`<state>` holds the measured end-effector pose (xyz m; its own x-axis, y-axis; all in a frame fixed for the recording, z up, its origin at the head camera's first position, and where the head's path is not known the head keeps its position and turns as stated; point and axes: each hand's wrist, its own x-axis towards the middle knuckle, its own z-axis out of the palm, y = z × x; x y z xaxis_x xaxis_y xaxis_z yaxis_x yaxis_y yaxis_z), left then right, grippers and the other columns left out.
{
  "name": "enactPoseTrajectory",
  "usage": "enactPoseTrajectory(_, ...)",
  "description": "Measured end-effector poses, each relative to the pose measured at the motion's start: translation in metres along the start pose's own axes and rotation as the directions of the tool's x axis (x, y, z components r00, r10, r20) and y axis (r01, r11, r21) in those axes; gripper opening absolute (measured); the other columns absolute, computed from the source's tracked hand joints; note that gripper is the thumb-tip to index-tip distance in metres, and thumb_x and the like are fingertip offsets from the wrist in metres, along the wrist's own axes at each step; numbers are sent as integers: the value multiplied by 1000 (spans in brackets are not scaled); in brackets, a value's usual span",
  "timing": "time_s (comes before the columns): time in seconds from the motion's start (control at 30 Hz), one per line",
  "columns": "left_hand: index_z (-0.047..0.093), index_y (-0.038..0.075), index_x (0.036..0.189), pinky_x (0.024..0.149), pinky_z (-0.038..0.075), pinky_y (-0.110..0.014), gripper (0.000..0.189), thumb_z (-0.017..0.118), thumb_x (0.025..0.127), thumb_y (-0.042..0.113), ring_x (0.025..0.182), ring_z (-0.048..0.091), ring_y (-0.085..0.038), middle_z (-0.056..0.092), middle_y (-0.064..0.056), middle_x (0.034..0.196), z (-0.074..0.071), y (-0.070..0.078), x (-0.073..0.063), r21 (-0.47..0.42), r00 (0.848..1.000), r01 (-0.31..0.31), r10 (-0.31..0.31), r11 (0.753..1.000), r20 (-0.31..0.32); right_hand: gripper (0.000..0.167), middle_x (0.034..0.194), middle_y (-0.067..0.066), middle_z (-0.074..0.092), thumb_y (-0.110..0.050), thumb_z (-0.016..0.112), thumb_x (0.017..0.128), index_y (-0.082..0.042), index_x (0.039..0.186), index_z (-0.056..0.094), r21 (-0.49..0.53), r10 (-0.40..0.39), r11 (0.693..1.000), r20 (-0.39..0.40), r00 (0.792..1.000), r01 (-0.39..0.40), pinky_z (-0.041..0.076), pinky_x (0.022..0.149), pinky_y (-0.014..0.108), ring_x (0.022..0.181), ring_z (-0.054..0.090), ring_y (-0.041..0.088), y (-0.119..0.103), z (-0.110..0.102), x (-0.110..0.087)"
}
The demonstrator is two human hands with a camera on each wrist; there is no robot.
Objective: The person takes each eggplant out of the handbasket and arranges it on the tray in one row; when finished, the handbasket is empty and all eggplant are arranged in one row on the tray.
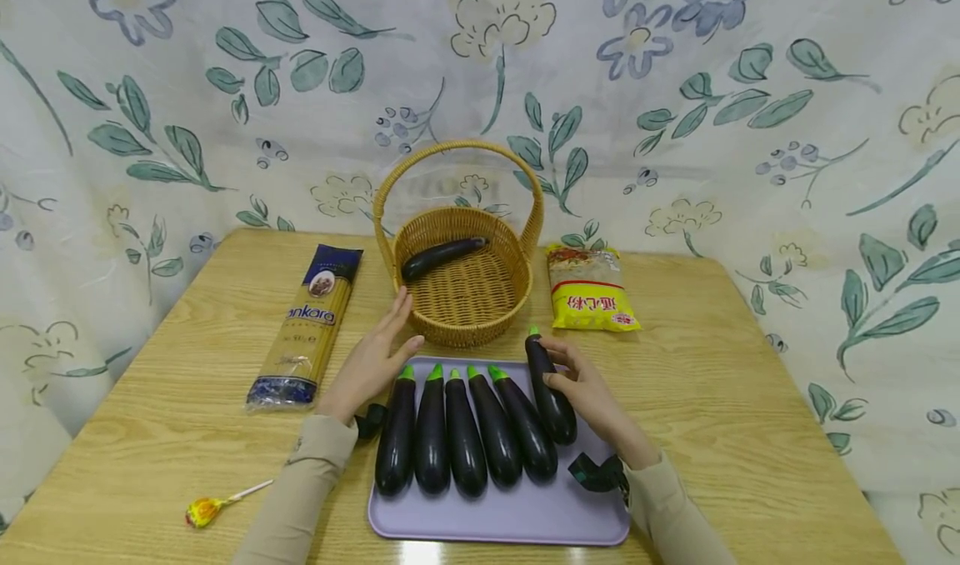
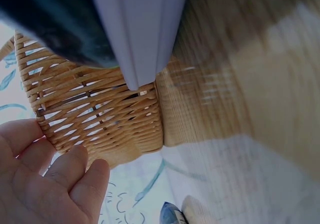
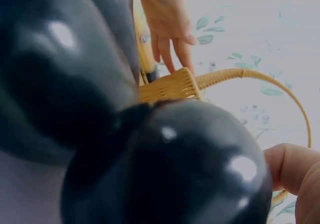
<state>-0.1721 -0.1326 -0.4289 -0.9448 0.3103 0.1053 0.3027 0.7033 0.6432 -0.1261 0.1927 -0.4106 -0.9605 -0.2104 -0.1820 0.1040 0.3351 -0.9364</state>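
My right hand (image 1: 585, 383) grips a dark eggplant (image 1: 551, 394) by its upper part, over the right side of a lilac tray (image 1: 495, 519). In the right wrist view that eggplant (image 3: 200, 169) fills the lower middle, with the thumb at its side. Several more eggplants (image 1: 467, 440) lie side by side on the tray, green stems toward the back. My left hand (image 1: 372, 365), fingers extended, touches the left side of a wicker basket (image 1: 468, 327). The left wrist view shows its fingertips against the basket's weave (image 2: 100, 109). One eggplant (image 1: 442, 257) lies inside the basket.
A pack of spaghetti (image 1: 303, 332) lies left of the basket, and a yellow food bag (image 1: 592, 294) to its right. Near the front left is a lollipop (image 1: 206, 511). The basket's tall handle (image 1: 457, 144) arches above it. Floral cloth (image 1: 480, 90) hangs behind the table.
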Motion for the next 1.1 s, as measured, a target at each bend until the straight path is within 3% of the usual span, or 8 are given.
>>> enactPoseTrajectory(0.27,3,27,156,110,31,-64,72,47,101,42,144,29,-39,-3,4,165,-1,1,1,-3,1000,7,-7,1000,10,50,145,21,46,-8,54,94,-11,143,44,-9,38,999,-32,999,-39,49,94,34,119,55,34,6,2,-8)
enactPoseTrajectory(0.67,2,26,157,112,28,-64,72,47,101,40,146,25,-39,-2,1,165,-1,1,1,-1,1000,7,-7,1000,12,48,140,23,48,-5,55,93,-5,140,46,-12,14,1000,-31,999,-14,46,86,26,116,54,32,10,8,-20)
enactPoseTrajectory(0.9,2,25,157,113,27,-63,73,48,101,39,146,23,-39,-2,0,165,-1,1,1,3,1000,2,-2,1000,11,47,140,21,49,-5,55,93,-8,140,48,18,46,999,-75,996,-45,46,86,26,113,57,30,14,13,-22)
enactPoseTrajectory(1.1,3,24,157,113,28,-63,73,48,101,38,146,24,-39,-2,0,165,-1,1,1,8,1000,-1,1,1000,8,45,138,19,51,-1,53,92,-5,137,50,44,32,999,-91,995,-28,48,92,29,121,55,32,17,16,-24)
